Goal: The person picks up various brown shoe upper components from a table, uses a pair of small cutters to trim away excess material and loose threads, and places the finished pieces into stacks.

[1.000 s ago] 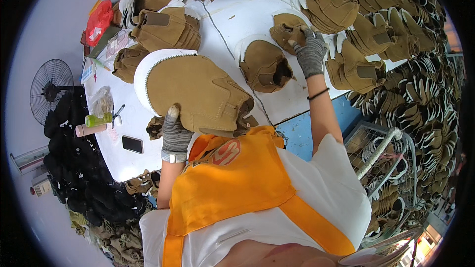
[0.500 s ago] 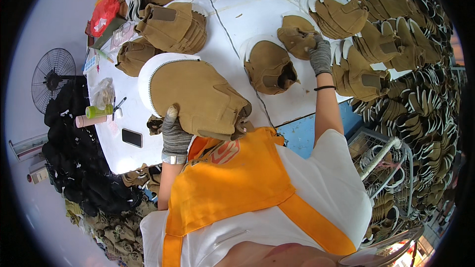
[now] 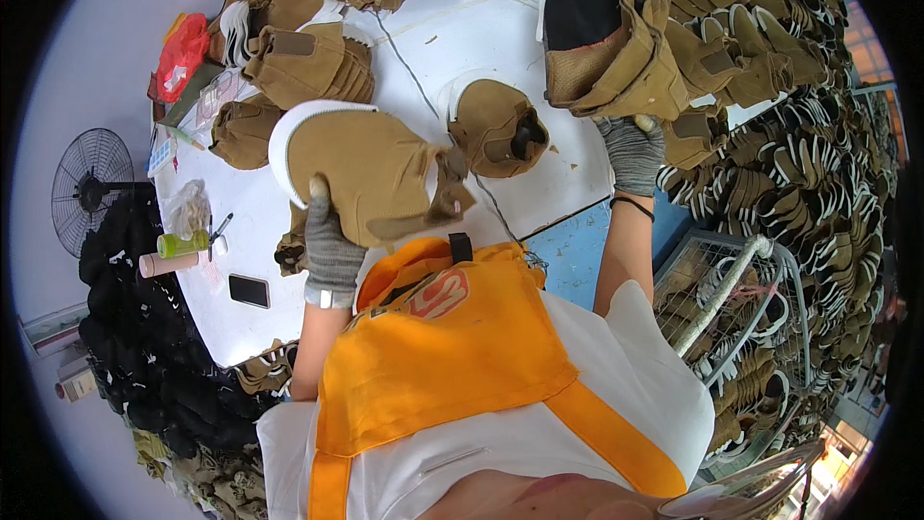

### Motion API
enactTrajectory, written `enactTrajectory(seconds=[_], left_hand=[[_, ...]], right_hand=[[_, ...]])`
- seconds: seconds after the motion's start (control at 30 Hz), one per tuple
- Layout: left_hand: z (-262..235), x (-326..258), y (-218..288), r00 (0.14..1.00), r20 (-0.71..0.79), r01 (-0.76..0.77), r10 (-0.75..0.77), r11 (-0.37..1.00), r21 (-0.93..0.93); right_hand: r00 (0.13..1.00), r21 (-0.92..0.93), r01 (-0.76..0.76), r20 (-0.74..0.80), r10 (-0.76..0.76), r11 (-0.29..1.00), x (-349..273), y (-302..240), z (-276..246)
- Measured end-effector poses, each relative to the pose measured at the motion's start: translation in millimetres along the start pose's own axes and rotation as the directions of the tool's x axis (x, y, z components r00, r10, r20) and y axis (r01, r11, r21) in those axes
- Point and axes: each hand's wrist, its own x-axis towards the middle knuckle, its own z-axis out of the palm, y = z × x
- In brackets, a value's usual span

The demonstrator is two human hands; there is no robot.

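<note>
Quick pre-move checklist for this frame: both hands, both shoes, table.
1. Left hand gripping the tan shoe: ok, held from below.
2. Right hand gripping the second tan shoe: ok, lifted, black lining showing.
3. Both gloves on: ok.
4. Third shoe resting on the white table: ok.
5. Bare table between the hands: ok, apart from the dark cord running across.
6. Strap fastening on either held shoe: cannot tell.

White worktable, pale floor, standing fan (left), wire rack right.
</note>
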Motion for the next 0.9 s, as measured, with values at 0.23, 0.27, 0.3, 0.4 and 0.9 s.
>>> enactTrajectory(seconds=[0.23, 0.27, 0.3, 0.4, 0.9], left_hand=[[56.2, 14.1, 9.8, 0.997, 0.030, 0.071, -0.069, 0.994, -0.077], [56.3, 18.0, 9.2, 0.997, -0.016, 0.075, -0.077, 0.995, -0.069], [54.6, 21.2, 9.0, 0.995, -0.061, 0.079, -0.083, 0.995, -0.061], [50.2, 26.4, 7.9, 0.993, -0.057, 0.102, -0.106, 0.992, -0.070], [49.2, 5.7, 29.1, 0.993, 0.003, 0.116, -0.117, 0.982, -0.152]], right_hand=[[0.996, 0.073, -0.086, -0.030, 0.088, 0.994, -31.3, 3.7, 28.8], [0.998, -0.014, -0.065, 0.005, 0.065, 0.998, -34.8, 3.8, 39.3], [0.998, -0.100, -0.039, 0.044, 0.044, 0.994, -37.8, 4.8, 50.0], [0.995, -0.194, -0.005, 0.100, 0.025, 0.981, -46.3, 8.1, 67.0], [0.985, -0.626, 0.047, 0.159, 0.068, 0.778, -54.0, 50.5, 121.3]])
